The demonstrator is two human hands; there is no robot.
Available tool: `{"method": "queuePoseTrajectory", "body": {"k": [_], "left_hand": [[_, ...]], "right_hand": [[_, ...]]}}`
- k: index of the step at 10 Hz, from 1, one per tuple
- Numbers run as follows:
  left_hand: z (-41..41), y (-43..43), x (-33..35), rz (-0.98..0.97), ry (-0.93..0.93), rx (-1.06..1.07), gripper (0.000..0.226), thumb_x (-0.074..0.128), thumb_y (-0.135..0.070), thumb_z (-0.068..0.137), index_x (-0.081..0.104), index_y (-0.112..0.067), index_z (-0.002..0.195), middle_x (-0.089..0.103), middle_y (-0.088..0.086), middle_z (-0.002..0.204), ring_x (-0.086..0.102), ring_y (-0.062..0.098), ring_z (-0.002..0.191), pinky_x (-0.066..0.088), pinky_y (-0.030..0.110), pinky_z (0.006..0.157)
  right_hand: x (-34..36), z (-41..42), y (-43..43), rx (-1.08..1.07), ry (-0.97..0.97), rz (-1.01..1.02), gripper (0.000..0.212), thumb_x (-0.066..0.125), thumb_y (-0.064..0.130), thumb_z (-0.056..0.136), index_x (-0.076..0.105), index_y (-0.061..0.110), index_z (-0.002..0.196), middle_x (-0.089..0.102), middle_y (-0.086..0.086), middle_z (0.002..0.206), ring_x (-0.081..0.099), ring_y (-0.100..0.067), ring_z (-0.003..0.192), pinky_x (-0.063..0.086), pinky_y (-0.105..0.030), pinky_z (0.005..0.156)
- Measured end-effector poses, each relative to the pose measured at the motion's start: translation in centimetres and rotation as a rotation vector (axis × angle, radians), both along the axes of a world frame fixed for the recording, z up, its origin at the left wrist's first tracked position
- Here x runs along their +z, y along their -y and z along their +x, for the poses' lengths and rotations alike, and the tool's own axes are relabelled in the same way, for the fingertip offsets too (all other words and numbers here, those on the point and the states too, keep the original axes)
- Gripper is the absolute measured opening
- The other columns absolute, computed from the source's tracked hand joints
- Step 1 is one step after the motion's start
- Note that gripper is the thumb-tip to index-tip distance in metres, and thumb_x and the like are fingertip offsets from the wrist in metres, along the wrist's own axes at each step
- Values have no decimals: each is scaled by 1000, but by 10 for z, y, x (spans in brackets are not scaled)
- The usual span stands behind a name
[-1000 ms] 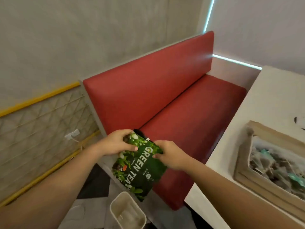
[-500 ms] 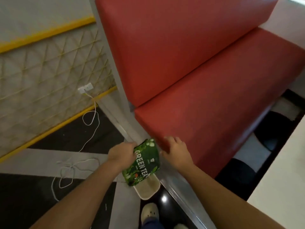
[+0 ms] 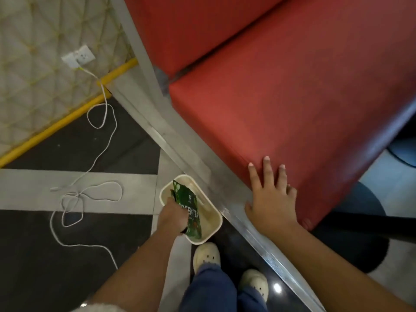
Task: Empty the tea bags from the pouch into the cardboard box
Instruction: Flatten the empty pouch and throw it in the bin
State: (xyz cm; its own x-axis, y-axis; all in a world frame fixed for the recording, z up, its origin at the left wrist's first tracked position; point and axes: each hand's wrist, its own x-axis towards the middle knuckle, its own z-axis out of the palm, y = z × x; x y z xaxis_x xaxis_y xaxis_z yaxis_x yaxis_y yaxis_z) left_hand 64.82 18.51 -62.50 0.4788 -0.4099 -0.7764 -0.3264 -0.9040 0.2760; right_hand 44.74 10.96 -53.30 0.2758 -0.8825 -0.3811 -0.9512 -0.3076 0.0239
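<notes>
Green tea pouch (image 3: 188, 208) pinched in the left hand (image 3: 172, 214), fingers closed round its edge, down inside the cream bin (image 3: 214, 226) on the floor. Right hand (image 3: 272, 199) flat, fingers spread wide, on the red bench seat (image 3: 292, 113) edge.

Pouch (image 3: 188, 210) in floor bin (image 3: 215, 224), bench seat (image 3: 292, 113) to its right, cable (image 3: 90, 190) left.

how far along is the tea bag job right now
Done: can't confirm; the cardboard box is out of view. In hand: the left hand holds the green tea pouch down in the small bin on the floor, while the right hand rests flat on the bench edge. Left: releasing the pouch.
</notes>
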Motion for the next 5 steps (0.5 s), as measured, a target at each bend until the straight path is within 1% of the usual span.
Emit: {"method": "queuePoseTrajectory", "body": {"k": [1, 2, 3, 4, 5], "left_hand": [[-10, -1, -18, 46, -96, 76, 41, 51, -36, 92, 39, -11, 123, 58, 17, 111, 61, 38, 94, 60, 48, 63], [-16, -2, -19, 105, -99, -13, 41, 49, -36, 92, 42, -12, 124, 56, 14, 103, 60, 35, 91, 59, 43, 64], [-14, -3, -5, 118, -30, -260, 35, 48, -28, 92, 54, -6, 117, 63, 15, 105, 63, 34, 95, 55, 40, 80], [-6, -5, 28, 54, 8, -410, 33, 41, -29, 93, 61, -10, 109, 65, 13, 111, 60, 32, 103, 47, 35, 82], [9, 5, 74, -50, 36, -448, 36, 36, -37, 93, 64, -18, 105, 66, 12, 109, 60, 31, 100, 45, 32, 79]], "right_hand": [[-11, -6, 0, 38, -39, -54, 93, 62, 46, 76, 12, 24, 151, 7, -14, 160, 17, -47, 140, 39, -57, 92], [-11, -6, 1, 45, -51, -42, 93, 59, 47, 78, 7, 24, 151, 4, -13, 160, 15, -47, 141, 39, -57, 93], [-4, -3, 1, 20, -23, 29, 89, 51, 48, 84, -4, 26, 150, -10, -11, 160, 1, -45, 143, 31, -57, 103], [15, 2, 1, -66, 37, 136, 87, 50, 46, 86, -4, 25, 150, -14, -8, 159, -5, -42, 144, 23, -56, 111], [49, 16, 0, -121, 106, 186, 84, 52, 45, 87, 2, 23, 150, -4, -7, 160, -2, -40, 145, 20, -53, 114]]}}
